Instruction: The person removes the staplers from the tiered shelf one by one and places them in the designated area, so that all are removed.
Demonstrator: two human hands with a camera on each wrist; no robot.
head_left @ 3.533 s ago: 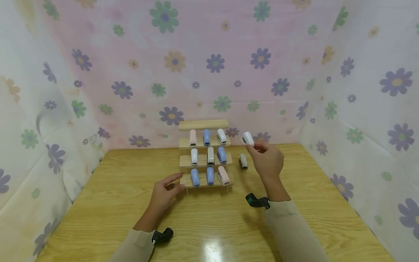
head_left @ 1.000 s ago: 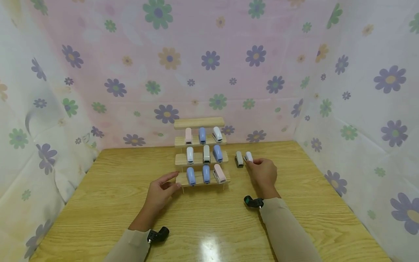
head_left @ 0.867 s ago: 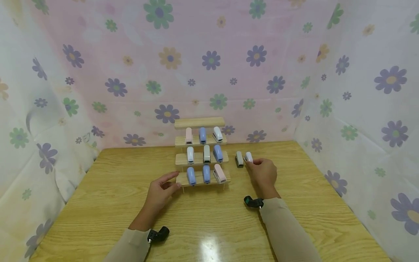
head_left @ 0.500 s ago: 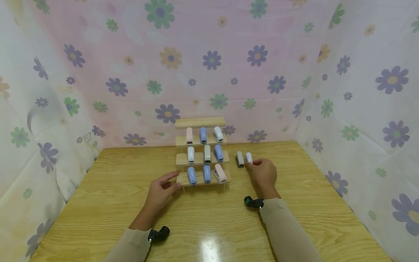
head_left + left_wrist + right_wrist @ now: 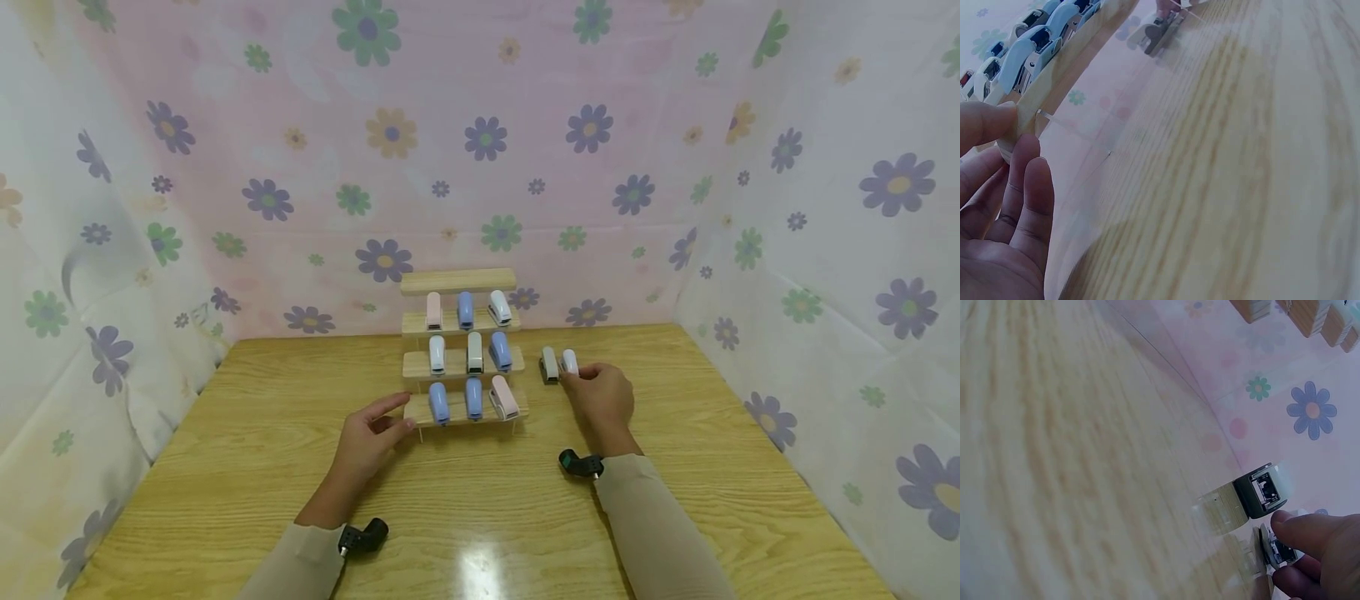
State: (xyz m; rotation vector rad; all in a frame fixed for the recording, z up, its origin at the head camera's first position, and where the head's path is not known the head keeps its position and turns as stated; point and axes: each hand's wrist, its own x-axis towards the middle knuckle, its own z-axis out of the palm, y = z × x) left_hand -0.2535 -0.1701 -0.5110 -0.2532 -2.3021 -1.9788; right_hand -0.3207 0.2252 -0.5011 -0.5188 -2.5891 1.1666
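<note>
My right hand [image 5: 603,400] pinches a small white stapler [image 5: 570,361] between thumb and fingers, down at the tabletop. Just left of it stands a grey-green stapler [image 5: 550,365], seen from its front end in the right wrist view [image 5: 1264,489]. With thumb above and fingertips at the edge, my left hand [image 5: 366,442] grips the left end of the lowest step of a tiered wooden display rack [image 5: 457,281]. Three staplers sit on each of the lower three steps, such as a pink one [image 5: 504,397], a blue one [image 5: 474,398] and a white one [image 5: 437,354].
The top step of the rack bears nothing. A wood-grain table [image 5: 465,492] lies under everything, with flower-printed cloth [image 5: 480,167] rising behind and at both sides. A black wrist camera [image 5: 580,463] sits on the right sleeve, another [image 5: 364,537] on the left.
Over the longer span, my right hand has lowered the white stapler from the air to the table beside the grey-green one. In the last second almost nothing moved; the left hand stayed at the rack.
</note>
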